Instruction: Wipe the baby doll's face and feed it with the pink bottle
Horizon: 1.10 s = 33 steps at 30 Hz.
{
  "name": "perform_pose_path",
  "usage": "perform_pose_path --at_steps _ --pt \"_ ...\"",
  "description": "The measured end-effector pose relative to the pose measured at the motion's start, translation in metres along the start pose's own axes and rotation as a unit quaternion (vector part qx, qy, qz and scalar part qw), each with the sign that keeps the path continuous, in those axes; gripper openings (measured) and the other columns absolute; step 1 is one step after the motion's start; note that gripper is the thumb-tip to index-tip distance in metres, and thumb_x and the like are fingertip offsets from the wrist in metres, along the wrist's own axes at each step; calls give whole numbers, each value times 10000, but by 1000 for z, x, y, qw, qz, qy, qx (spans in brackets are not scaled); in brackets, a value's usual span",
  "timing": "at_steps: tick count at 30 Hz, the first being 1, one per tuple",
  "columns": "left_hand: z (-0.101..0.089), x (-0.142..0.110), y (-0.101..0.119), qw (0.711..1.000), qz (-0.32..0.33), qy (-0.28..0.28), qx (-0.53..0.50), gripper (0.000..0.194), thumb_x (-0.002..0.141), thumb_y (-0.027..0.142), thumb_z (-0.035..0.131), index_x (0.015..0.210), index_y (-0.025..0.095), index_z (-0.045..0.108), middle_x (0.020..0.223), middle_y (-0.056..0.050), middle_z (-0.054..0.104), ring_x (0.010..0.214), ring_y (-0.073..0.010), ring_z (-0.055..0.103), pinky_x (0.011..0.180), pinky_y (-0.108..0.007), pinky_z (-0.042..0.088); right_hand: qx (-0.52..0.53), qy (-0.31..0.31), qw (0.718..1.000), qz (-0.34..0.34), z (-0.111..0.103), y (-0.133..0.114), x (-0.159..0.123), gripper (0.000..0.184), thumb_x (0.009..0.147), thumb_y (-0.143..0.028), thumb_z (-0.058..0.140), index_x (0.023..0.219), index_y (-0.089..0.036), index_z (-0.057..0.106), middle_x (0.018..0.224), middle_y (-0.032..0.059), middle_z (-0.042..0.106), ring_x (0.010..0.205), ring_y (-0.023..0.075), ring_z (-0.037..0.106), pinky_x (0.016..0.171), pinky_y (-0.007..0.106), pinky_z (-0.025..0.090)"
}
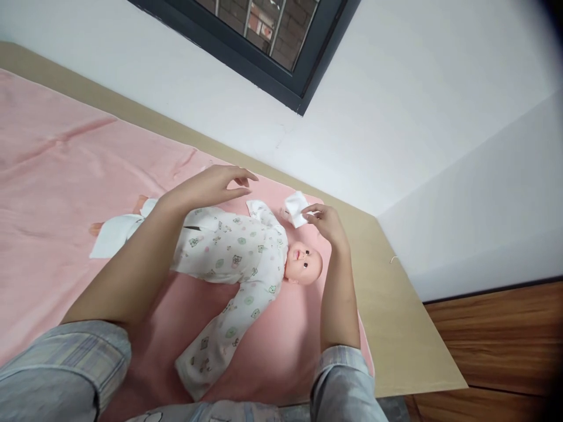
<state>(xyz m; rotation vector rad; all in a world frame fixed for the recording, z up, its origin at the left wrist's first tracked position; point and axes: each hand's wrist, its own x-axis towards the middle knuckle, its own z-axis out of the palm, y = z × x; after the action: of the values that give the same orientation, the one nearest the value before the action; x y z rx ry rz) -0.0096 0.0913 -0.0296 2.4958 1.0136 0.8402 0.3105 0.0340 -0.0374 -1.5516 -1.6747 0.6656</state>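
A baby doll (305, 263) lies on its back on a pink blanket (272, 363), its head toward the right. It wears a white printed top (246, 252) with one long sleeve stretched toward me, and white trousers (116, 231). My right hand (328, 224) pinches a small white cloth (296, 206) just beyond the doll's head; whether it is fabric or tissue I cannot tell. Above the doll's far side hovers my left hand (220, 183), thumb and fingers apart, holding nothing. My left forearm hides part of the doll's legs and waist.
The blanket covers much of a tan tabletop (396, 340), whose right edge shows bare. Behind it rises a white wall (422, 105) with a dark-framed window (281, 88). Brown wooden panelling (505, 334) stands at the lower right.
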Motion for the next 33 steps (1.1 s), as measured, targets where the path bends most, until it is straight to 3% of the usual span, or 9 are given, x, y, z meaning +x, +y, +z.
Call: perform_pose_path --at_steps 6,14,17,20,26,30,33 --pt "-16 -7 -23 997 -60 44 -6 444 909 487 485 1229 222 641 1154 -45 682 1081 -255 620 902 -312 465 -12 51 995 80 -22 41 34 186 702 -143 655 871 -167 728 917 45 699 651 117 572 824 410 561" --pt "-21 -8 -48 994 -98 48 1 446 899 499 483 1205 224 653 1102 -48 696 1046 -257 626 937 -340 449 110 25 991 72 -4 66 59 376 692 -189 702 1068 -184 703 1128 56 679 911 163 641 1003 450 507" --pt "-21 -8 -52 993 -105 42 15 501 890 528 484 1237 204 643 1123 -63 690 1049 -267 621 919 -336 458 123 -5 988 97 5 75 61 468 682 -199 723 1146 -200 665 1223 61 644 992 175 641 980 414 525" --pt "-21 -9 -57 993 -106 40 16 528 886 536 490 1262 191 626 1149 -75 683 1057 -273 616 886 -327 469 81 0 988 130 8 88 62 419 680 -170 704 1097 -187 662 1231 79 636 955 178 653 901 400 559" --pt "-15 -9 -79 991 -126 53 -13 549 885 481 540 1348 185 526 1224 -106 627 1055 -250 612 889 -321 476 -19 106 988 115 -6 113 57 316 811 -227 502 1091 -156 629 1221 107 616 819 169 633 894 441 529" --pt "-7 -7 -92 986 -151 68 2 618 877 429 584 1422 178 436 1273 -133 539 1086 -256 580 876 -298 475 -95 199 972 87 -12 125 39 330 832 -231 442 1082 -147 641 1245 130 582 1090 241 567 1050 444 411" --pt "-2 -7 -97 974 -216 63 14 721 836 373 665 1466 193 364 1291 -129 485 1097 -260 561 920 -314 464 -139 265 950 89 -6 137 22 375 830 -222 424 1124 -104 626 1270 185 539 1263 299 441 1134 479 276"
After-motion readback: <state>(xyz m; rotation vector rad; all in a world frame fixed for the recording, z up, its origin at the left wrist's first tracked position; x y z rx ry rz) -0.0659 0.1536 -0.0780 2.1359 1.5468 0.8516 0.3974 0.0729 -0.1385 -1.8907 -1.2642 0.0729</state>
